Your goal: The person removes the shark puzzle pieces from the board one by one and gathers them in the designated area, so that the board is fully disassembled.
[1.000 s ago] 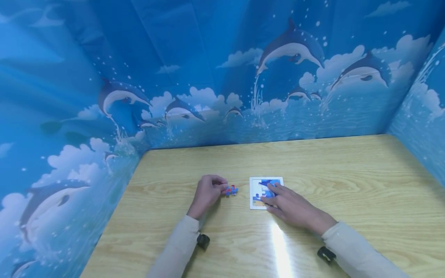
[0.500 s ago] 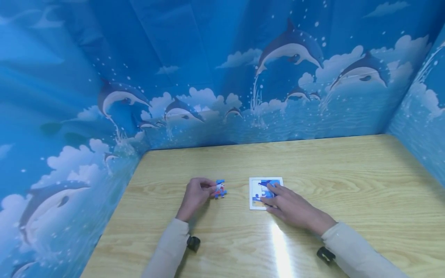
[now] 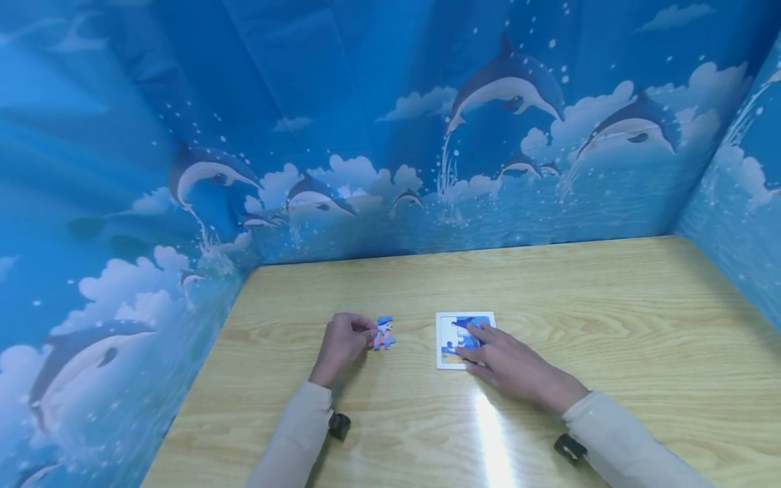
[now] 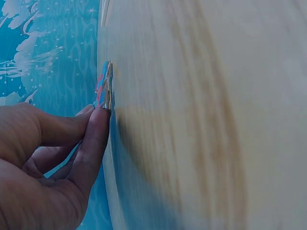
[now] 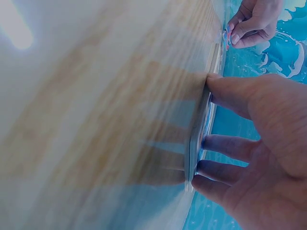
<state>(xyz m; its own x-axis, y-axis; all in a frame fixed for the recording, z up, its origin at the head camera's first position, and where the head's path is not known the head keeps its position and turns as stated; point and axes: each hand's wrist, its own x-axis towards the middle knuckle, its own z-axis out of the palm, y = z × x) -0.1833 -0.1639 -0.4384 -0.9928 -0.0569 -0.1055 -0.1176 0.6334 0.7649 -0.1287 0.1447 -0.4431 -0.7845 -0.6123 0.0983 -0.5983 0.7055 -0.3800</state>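
My left hand (image 3: 349, 342) pinches a jigsaw puzzle piece (image 3: 384, 333) between thumb and fingertips, left of the puzzle frame. The piece is printed in blue, white and red, with knobbed edges; in the left wrist view the piece (image 4: 103, 84) appears almost edge-on, close over the table. My right hand (image 3: 512, 362) rests on the white-rimmed puzzle frame (image 3: 445, 364), fingers reaching over its right side. The right wrist view shows the thumb and fingertips along the edge of the frame (image 5: 195, 139). Fitted pieces with blue and sandy print show left of these fingers; the hand hides the rest.
Both things are on a wood-grain table (image 3: 579, 291). A blue curtain (image 3: 366, 102) printed with dolphins and clouds stands behind the table and along its sides. Small black devices (image 3: 339, 426) sit at both wrists. A bright reflection lies on the tabletop in front of the frame.
My left hand has drawn back to the left with the puzzle piece and turned it, so its blue part now points away. The right hand stays in place on the frame.
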